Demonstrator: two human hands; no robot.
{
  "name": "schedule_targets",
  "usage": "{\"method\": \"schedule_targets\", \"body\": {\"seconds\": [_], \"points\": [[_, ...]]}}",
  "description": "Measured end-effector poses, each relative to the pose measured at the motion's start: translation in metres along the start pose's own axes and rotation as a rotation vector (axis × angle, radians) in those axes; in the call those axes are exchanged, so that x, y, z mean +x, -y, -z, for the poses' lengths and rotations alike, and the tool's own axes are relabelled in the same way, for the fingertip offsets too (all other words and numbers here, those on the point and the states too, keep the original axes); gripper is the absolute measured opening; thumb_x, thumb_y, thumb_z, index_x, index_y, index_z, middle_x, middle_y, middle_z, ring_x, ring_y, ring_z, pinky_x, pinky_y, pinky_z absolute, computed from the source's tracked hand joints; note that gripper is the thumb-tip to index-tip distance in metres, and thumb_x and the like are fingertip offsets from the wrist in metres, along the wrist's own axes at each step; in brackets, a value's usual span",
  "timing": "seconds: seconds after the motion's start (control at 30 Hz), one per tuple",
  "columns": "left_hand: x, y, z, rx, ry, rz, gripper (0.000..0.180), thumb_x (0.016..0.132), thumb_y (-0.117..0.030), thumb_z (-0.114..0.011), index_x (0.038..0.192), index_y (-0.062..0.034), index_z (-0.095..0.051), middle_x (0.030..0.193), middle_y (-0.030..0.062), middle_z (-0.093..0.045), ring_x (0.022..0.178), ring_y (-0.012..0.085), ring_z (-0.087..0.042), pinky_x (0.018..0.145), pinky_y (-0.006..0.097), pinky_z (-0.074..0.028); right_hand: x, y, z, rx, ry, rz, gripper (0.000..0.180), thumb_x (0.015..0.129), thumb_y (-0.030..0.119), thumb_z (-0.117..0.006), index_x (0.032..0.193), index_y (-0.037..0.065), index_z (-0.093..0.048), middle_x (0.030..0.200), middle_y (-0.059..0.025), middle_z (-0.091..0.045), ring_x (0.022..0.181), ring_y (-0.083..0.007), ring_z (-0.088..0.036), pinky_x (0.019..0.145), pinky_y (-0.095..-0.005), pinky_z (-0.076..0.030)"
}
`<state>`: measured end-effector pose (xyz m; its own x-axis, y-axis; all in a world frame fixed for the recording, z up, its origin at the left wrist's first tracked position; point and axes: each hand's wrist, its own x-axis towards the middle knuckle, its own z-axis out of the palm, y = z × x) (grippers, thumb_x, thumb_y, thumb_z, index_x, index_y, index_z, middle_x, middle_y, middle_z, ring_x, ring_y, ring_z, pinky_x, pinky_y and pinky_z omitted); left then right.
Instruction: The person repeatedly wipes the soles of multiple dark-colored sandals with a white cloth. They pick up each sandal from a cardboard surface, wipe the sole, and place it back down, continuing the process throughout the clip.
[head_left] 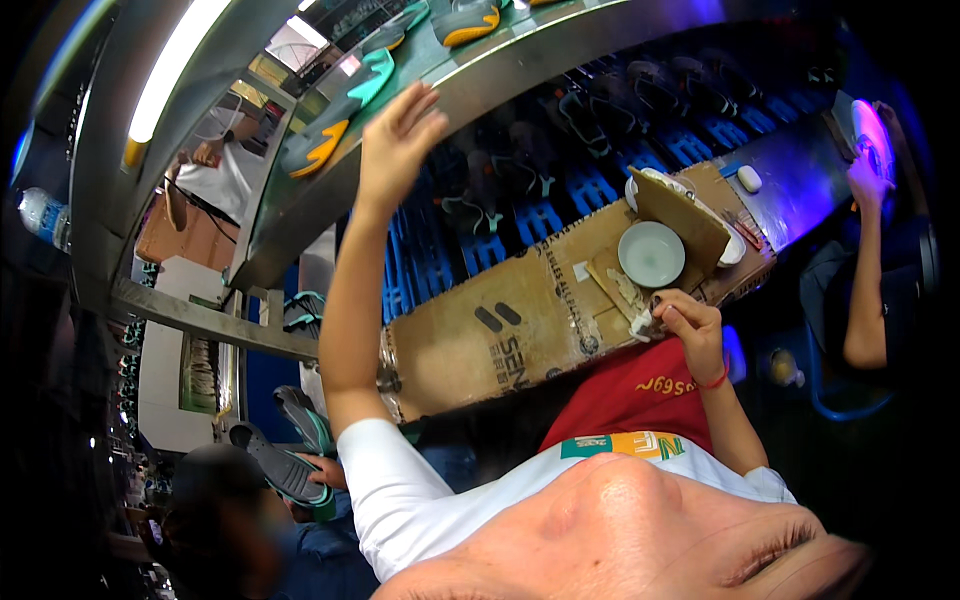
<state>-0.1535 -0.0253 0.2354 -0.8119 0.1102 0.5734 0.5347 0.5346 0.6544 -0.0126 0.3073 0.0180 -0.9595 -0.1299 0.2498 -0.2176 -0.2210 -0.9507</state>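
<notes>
Right hand (690, 330) pinches a small pale scrap (643, 322) at the near edge of the cardboard sheet (480, 335); its long axis can't be told; a white bowl (651, 253) sits just beyond; farther up, left hand (398, 135), fingers spread wide, reaches the steel conveyor (470, 85) beside a grey shoe sole (340, 105), teal toe pointing up-right.

matt cardboard sheet (520, 320), glossy white bowl (651, 254)

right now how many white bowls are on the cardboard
2. One bowl sits in the open on the cardboard, above the right hand. The second bowl is mostly hidden behind a cardboard flap, so more may be hidden.
</notes>
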Motion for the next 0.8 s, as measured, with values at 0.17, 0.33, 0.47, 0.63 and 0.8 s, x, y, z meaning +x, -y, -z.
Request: {"method": "schedule_targets", "body": {"seconds": [0.17,0.33,0.47,0.63,0.8], "points": [[-0.02,0.027,0.067,0.77,-0.467,-0.269,0.09,0.068,-0.028,-0.082,0.138,0.0015,-0.032,0.138,0.0219,-0.031,0.128,0.0364,-0.034,0.108,0.044,-0.028,-0.01,-0.007,0.015,0.017,-0.024,-0.049,0.014,0.089,0.005,-0.058,0.086,-0.005,-0.068,0.095,-0.006,-0.065,0.078,-0.0092,-0.057,0.068,-0.0217,-0.045],[-0.003,0.094,0.175,0.264,-0.303,0.322,0.105,0.062,-0.037,-0.087,0.138,0.0081,-0.029,0.134,0.027,-0.04,0.115,0.0308,-0.049,0.096,0.034,-0.042,-0.01,-0.009,0.007,0.073,0.026,-0.053,0.015,0.09,0.007,-0.058,0.086,-0.005,-0.067,0.095,-0.0053,-0.064,0.075,-0.0092,-0.058,0.067,-0.0218,-0.045],[0.019,0.076,0.162,0.129,-0.092,0.409,0.083,0.063,-0.033,-0.087,0.125,0.0076,-0.049,0.113,0.0168,-0.06,0.094,0.0197,-0.061,0.082,0.027,-0.047,-0.01,-0.012,0.004,0.033,0.032,-0.029,0.016,0.09,0.008,-0.059,0.086,-0.005,-0.067,0.095,-0.0053,-0.064,0.075,-0.0089,-0.058,0.066,-0.0215,-0.046],[0.037,0.063,0.129,0.183,-0.12,0.4,0.065,0.063,-0.032,-0.087,0.112,0.0025,-0.062,0.099,0.0084,-0.066,0.083,0.0131,-0.062,0.077,0.024,-0.047,-0.01,-0.013,0.003,0.015,0.053,-0.033,0.017,0.089,0.009,-0.06,0.085,-0.006,-0.067,0.095,-0.0055,-0.065,0.074,-0.0084,-0.058,0.065,-0.0215,-0.046],[0.064,0.06,0.094,0.251,-0.153,0.382,0.066,0.059,-0.037,-0.088,0.107,0.0035,-0.066,0.1,0.0103,-0.068,0.087,0.0145,-0.064,0.079,0.025,-0.048,-0.012,-0.013,0.004,0.014,0.049,-0.058,0.017,0.089,0.008,-0.059,0.085,-0.006,-0.067,0.095,-0.0056,-0.065,0.075,-0.0085,-0.058,0.067,-0.0217,-0.045]]}}
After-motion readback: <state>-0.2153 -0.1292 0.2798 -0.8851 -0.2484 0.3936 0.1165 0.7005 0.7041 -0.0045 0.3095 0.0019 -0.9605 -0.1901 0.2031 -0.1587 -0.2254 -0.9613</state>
